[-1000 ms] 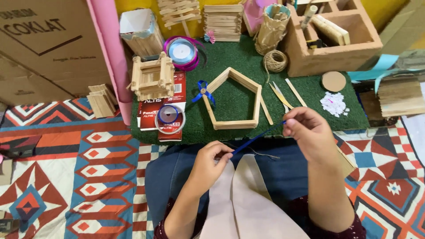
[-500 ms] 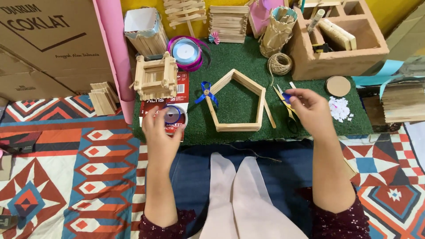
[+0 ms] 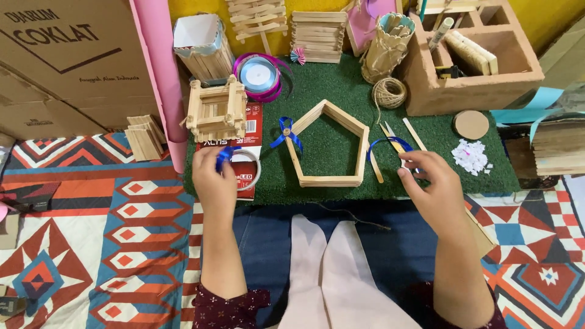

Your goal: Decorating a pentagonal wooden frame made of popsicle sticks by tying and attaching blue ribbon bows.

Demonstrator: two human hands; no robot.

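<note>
A person seated on a patterned mat works at a green craft mat (image 3: 341, 201), the two hands held well apart. The left hand (image 3: 214, 183) is closed on a blue ribbon spool (image 3: 226, 156), pinched at the fingertips just over a clear tape roll (image 3: 247, 169) that lies on a red card. The right hand (image 3: 429, 186) is closed on a loop of blue ribbon (image 3: 385, 144), which arcs up and away from its fingertips toward the middle of the mat. Between the hands, and slightly ahead of both, lies a five-sided frame of craft sticks (image 3: 332, 146), flat on the mat, its point turned away from the person and its base running side to side, parallel to the line between the hands. A finished blue ribbon bow (image 3: 285, 131) sits touching the frame's left edge, nearer the left hand. The right-hand loop ends just beside the frame's right edge, so that hand is the closer one to the frame. A pair of scissors (image 3: 390, 131) lies just beyond the right fingertips.
</note>
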